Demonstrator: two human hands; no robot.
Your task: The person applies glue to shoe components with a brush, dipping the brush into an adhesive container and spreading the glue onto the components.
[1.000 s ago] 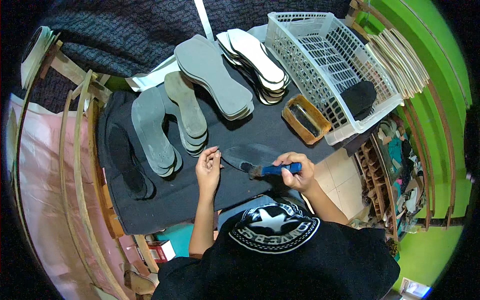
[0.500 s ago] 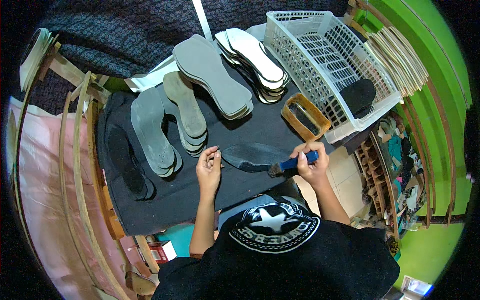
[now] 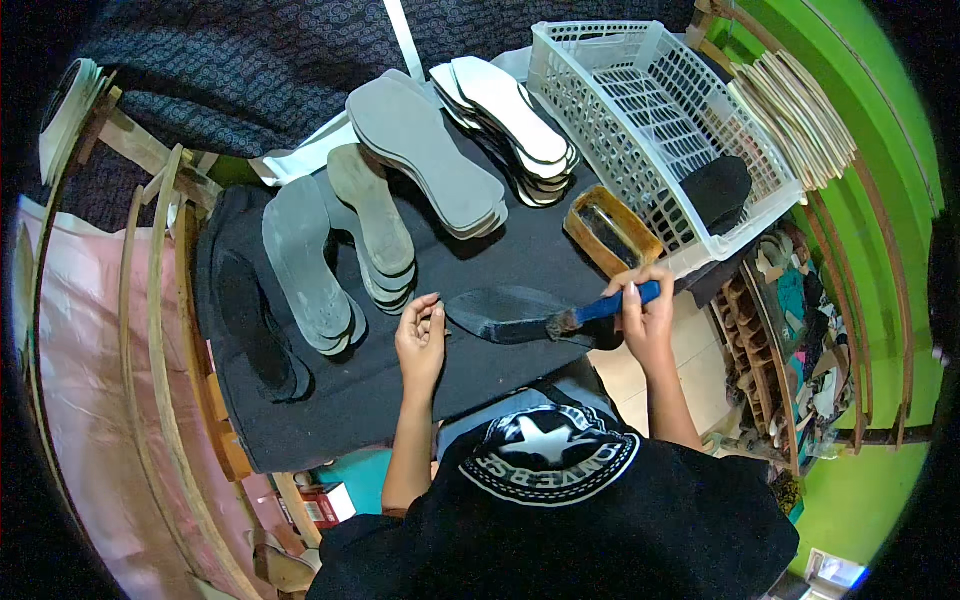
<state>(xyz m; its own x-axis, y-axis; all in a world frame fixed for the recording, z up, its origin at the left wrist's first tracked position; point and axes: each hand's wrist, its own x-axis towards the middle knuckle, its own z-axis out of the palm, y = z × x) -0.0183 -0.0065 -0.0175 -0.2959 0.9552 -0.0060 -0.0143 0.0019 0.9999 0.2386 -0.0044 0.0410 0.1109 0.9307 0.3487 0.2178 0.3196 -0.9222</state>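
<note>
A dark sole-shaped piece lies at the near middle of the table, its broad end to the left. My left hand is closed, thumb against the fingers, pinching at that left end. In my right hand is a brush with a blue handle. Its dark bristles touch the middle of the sole's near edge. Just beyond the right hand stands an amber rectangular tub with dark residue inside.
Stacks of grey soles, worn grey soles and white soles lie on the black-covered table. Black soles lie at the left. A white plastic crate at the right holds a black piece.
My right hand has moved a little right and away from me, and the brush with it. The bristles have shifted slightly right and farther along the sole. The left hand has hardly moved.
</note>
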